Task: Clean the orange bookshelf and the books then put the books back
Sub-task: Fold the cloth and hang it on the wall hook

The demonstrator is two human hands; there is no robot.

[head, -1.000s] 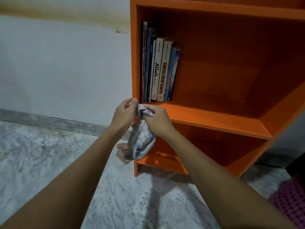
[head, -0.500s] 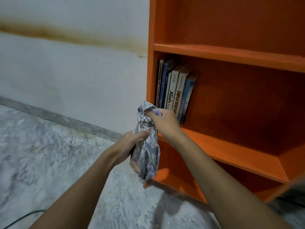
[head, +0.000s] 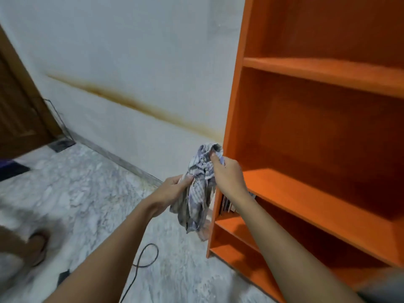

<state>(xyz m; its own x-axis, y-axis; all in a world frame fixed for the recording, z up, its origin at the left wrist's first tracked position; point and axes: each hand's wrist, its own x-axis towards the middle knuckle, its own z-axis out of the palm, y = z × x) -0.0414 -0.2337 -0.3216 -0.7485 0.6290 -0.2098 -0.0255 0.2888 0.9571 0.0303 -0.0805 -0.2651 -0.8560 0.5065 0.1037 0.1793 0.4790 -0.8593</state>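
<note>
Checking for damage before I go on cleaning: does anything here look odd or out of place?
Yes. A brown stain streaks across the white wall, slanting down to the side of the orange bookshelf, like an old water mark. A black cable also lies looped loose on the marble floor.

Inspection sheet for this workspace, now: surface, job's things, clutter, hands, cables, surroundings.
Surface: grey marbled floor.
Job's things: orange bookshelf upright on the floor; books partly visible on a lower shelf behind the right wrist; crumpled checked cloth held before the shelf's left edge.
Clutter: dark flat object on the floor near the door, blurred.
Hands: left hand pinches the cloth's middle; right hand grips its top.
Cables: black cable looped on the floor.
Surroundings: white wall with a brown stain; wooden door at left.
</note>
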